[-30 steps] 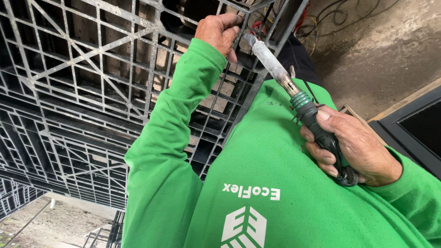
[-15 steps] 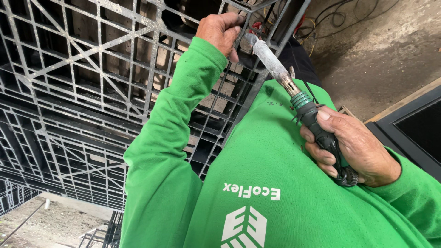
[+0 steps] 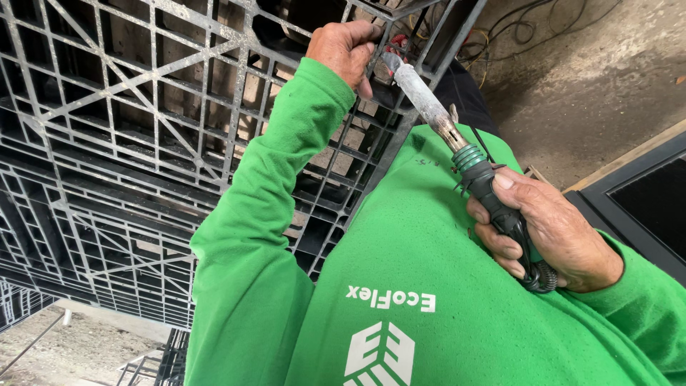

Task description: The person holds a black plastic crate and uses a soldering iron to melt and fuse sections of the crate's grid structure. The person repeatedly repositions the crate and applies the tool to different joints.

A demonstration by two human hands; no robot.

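A black plastic pallet with a grid of ribs stands tilted in front of me. My left hand, in a green sleeve, grips one of its ribs near the top edge. My right hand is closed around the black handle of a soldering-type heat tool. The tool has a green winding at the collar and a grey metal barrel. Its tip touches the pallet rib just right of my left fingers. The contact spot is partly hidden by my fingers.
More stacked black pallets sit at the lower left above a patch of pale ground. Cables lie on the concrete floor at the upper right. A dark framed panel runs along the right edge.
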